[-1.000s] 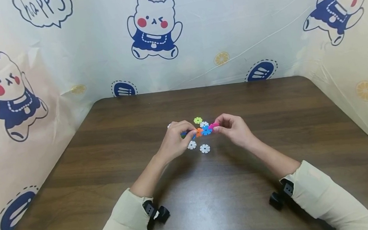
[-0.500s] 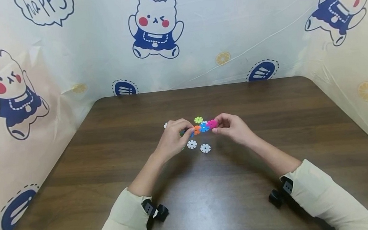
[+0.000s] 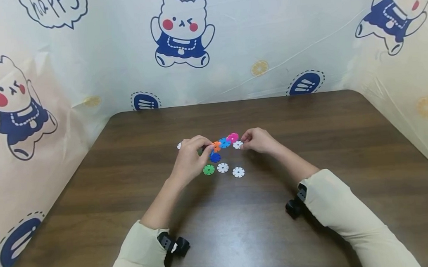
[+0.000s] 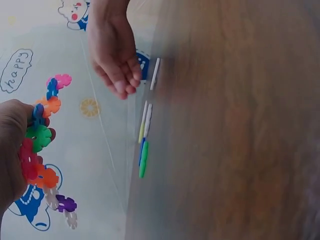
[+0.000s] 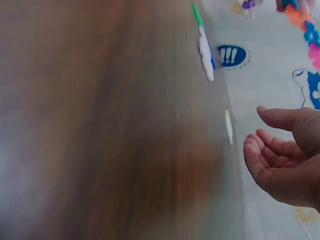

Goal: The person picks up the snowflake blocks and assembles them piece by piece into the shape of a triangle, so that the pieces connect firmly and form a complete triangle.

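Note:
My left hand (image 3: 189, 158) pinches a chain of interlocking notched plastic discs (image 4: 42, 137) and holds it up off the table. In the left wrist view the chain runs from a pink disc through blue, orange and green ones to purple and white at its other end; the fingers cover part of it. The right hand (image 3: 261, 141) has its fingers loosely bent with nothing between them, as the right wrist view shows. In the head view its fingertips overlap a loose white disc (image 3: 237, 145). The chain's pink disc (image 3: 232, 138) lies just left of those fingertips.
Loose discs lie on the brown table (image 3: 128, 189) below the chain: a dark blue one (image 3: 215, 157), a green one (image 3: 208, 170) and two white ones, one in the middle (image 3: 222, 167) and one at right (image 3: 238, 172). A printed curtain (image 3: 236, 32) stands behind the table.
The right hand has let go of the chain's pink end. My left hand has moved left with the chain, uncovering the blue and green discs; the right has shifted slightly left and away.

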